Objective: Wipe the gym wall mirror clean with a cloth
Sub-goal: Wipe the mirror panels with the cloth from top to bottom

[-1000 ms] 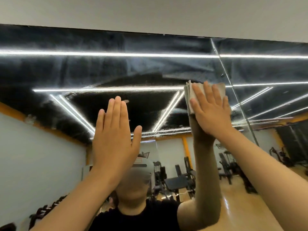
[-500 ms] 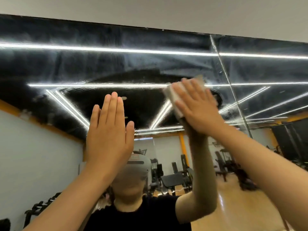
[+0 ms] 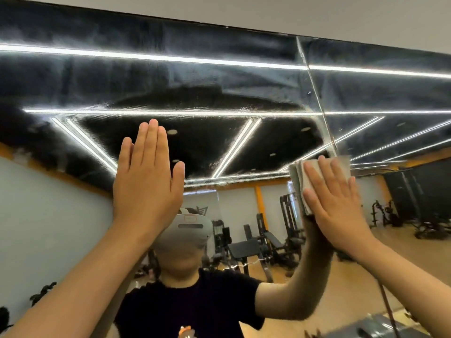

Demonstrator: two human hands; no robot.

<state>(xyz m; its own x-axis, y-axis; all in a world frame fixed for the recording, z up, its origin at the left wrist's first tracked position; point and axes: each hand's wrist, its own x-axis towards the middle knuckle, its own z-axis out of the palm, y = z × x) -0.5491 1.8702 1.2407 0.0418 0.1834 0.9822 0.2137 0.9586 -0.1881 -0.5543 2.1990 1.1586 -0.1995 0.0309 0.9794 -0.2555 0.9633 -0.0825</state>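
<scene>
- The cloth (image 3: 299, 176) lies mostly under the right hand (image 3: 334, 203); only its folded left edge and one upper corner show past the fingers (image 3: 316, 179).
- The left hand (image 3: 146, 181) covers its own reflection, so whether it touches the mirror (image 3: 219, 81) cannot be told.
- The mirror runs past the left, right and lower picture edges; only its top edge shows.
- Both forearms (image 3: 73, 296) are cut off at the lower corners.
- The reflected face is blurred.

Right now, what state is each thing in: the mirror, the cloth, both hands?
mirror: hazy and streaked along the top, clearer in the middle patch.
cloth: folded, pinned flat against the mirror beside the panel seam.
left hand: open, fingers straight and together, flat toward the mirror, holding nothing.
right hand: open, straight fingers pressing the cloth to the mirror.
</scene>
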